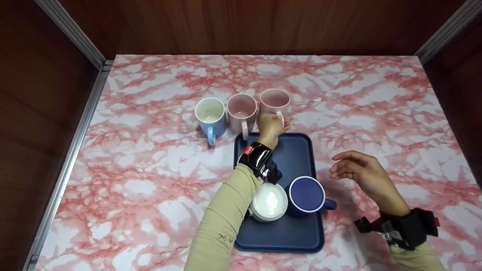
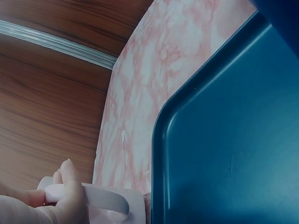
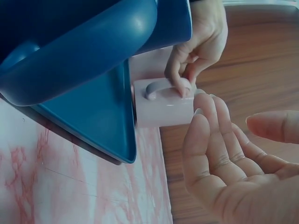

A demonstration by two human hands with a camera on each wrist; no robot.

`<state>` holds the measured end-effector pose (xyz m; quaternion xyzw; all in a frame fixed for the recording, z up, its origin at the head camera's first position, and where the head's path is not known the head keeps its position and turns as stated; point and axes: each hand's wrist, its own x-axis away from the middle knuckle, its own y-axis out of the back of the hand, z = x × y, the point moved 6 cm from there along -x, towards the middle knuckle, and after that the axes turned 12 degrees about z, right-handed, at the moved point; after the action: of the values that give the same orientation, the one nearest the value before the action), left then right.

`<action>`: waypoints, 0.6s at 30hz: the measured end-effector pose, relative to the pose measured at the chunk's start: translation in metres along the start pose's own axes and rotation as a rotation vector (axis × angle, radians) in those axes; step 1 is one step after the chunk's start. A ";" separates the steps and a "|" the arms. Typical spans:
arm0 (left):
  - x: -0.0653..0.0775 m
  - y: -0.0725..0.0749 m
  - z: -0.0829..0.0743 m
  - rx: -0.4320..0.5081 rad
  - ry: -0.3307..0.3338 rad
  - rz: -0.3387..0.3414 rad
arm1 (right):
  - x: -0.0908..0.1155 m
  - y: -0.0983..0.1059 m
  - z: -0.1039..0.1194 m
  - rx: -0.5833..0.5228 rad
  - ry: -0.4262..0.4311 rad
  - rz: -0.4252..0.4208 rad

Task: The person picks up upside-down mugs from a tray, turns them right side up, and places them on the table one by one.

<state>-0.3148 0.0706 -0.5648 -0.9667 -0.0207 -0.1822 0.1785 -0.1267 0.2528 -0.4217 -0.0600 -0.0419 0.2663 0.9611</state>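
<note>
My left hand (image 1: 270,127) grips the handle of the rightmost pink mug (image 1: 275,99), just beyond the far edge of a dark blue tray (image 1: 278,237). In the left wrist view, fingers curl round that pale mug handle (image 2: 107,199). Upright on the tray stand a white round container (image 1: 269,201), partly covered by my left forearm, and a dark blue mug (image 1: 307,194) whose handle points right. My right hand (image 1: 363,175) hovers to the right of the tray, fingers loosely bent and holding nothing. The right wrist view shows the gripped pink mug (image 3: 163,112) standing beside the tray.
Left of the gripped mug, another pink mug (image 1: 241,107) and a light blue mug (image 1: 211,113) stand in a row, handles toward me. A pink-and-white marbled table (image 1: 150,180) carries everything. Brown wood-look panels (image 1: 241,26) enclose its far side and both flanks.
</note>
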 end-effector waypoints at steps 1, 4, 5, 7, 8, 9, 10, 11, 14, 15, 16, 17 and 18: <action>-0.013 0.001 0.011 0.000 0.000 0.008 | 0.000 0.001 -0.001 0.008 -0.004 -0.002; -0.043 0.001 0.036 0.004 0.046 0.020 | 0.000 0.012 -0.015 -0.022 0.018 0.017; -0.036 -0.001 0.032 0.001 0.057 0.025 | 0.001 0.002 -0.002 0.016 -0.007 -0.012; -0.036 -0.002 0.033 -0.026 0.076 0.021 | 0.001 0.001 -0.001 0.005 -0.002 -0.015; -0.051 0.000 0.045 -0.023 0.065 0.021 | 0.001 0.000 0.001 -0.003 0.003 -0.015; -0.058 0.001 0.052 -0.008 0.053 0.029 | 0.001 -0.012 0.015 0.029 -0.022 -0.043; -0.061 0.002 0.055 -0.006 0.041 0.031 | 0.000 -0.013 0.016 0.019 -0.018 -0.042; -0.056 0.003 0.051 -0.007 0.042 0.032 | 0.000 -0.014 0.017 0.011 -0.012 -0.038; -0.007 0.003 0.010 -0.056 0.030 0.003 | 0.001 -0.015 0.019 0.001 -0.013 -0.032; 0.016 0.003 -0.008 -0.067 0.032 -0.010 | 0.001 -0.015 0.019 0.003 -0.016 -0.032; 0.038 0.002 -0.026 -0.085 0.038 -0.027 | 0.001 -0.015 0.019 0.004 -0.018 -0.032; 0.063 0.001 -0.047 -0.107 0.030 -0.041 | 0.002 -0.015 0.019 0.005 -0.020 -0.032; 0.083 0.000 -0.063 -0.127 0.020 -0.051 | 0.002 -0.015 0.019 0.004 -0.022 -0.034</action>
<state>-0.2594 0.0464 -0.4799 -0.9733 -0.0319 -0.1974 0.1125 -0.1199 0.2426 -0.4002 -0.0543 -0.0528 0.2507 0.9651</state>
